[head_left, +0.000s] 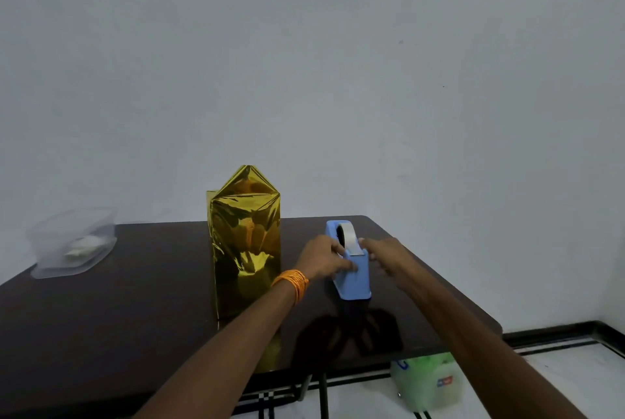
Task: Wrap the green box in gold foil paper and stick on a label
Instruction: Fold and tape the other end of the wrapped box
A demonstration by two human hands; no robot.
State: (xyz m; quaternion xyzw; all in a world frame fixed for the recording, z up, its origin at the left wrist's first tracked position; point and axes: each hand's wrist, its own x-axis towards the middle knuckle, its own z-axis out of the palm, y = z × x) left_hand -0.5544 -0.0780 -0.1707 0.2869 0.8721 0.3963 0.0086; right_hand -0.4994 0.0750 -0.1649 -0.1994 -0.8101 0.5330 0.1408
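Note:
The box (pixel 245 242) stands upright near the middle of the dark table (pixel 135 317), covered in gold foil, with a folded foil flap pointing up at its top. To its right sits a blue tape dispenser (pixel 355 275) holding a roll of clear tape (pixel 346 236). My left hand (pixel 324 258), with orange bangles on the wrist, grips the dispenser's left side. My right hand (pixel 378 256) rests against its right side, fingertips at the cutter end of the tape. No green surface of the box shows.
A clear plastic container (pixel 72 242) with white items inside sits at the table's far left edge. The table's right edge runs diagonally past my right forearm. On the tiled floor below stands a translucent green-tinted bag or tub (pixel 427 383). A plain wall is behind.

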